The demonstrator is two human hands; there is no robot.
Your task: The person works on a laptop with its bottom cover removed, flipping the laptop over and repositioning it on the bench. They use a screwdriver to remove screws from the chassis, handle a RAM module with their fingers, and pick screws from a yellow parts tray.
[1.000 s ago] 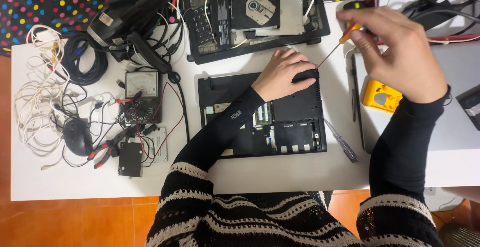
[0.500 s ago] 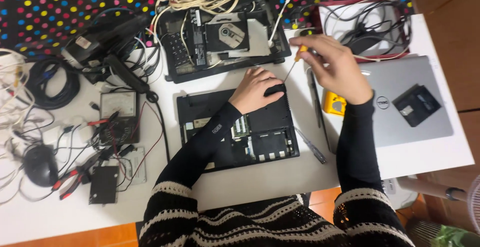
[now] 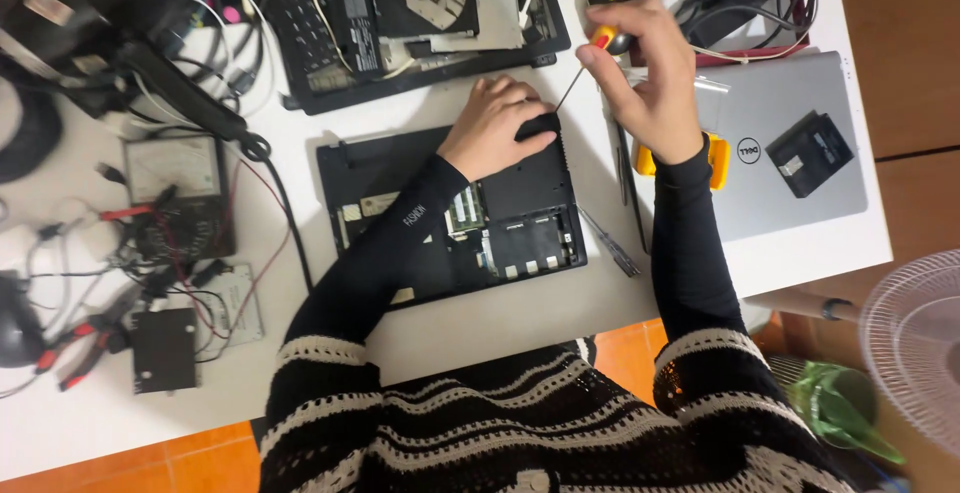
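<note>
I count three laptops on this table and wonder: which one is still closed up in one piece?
The silver laptop at the right edge, lid shut, with a small black drive on it. The two black ones lie opened, insides showing.

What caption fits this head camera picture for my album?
Left hand steadies an opened black laptop while right hand holds a screwdriver to it.

A matt black plastic laptop base (image 3: 520, 208) lies open on a smooth, matt white table (image 3: 620, 303). The left hand (image 3: 495, 128) rests on its plastic edge. The right hand (image 3: 645, 73) grips a screwdriver (image 3: 585, 58) with a glossy orange handle and a thin, bright metal shaft. Nearby sits a closed laptop (image 3: 790, 153) with a smooth, satin silver lid. Both arms wear matt black cloth sleeves (image 3: 690, 243) under a coarse striped knit (image 3: 520, 423).
</note>
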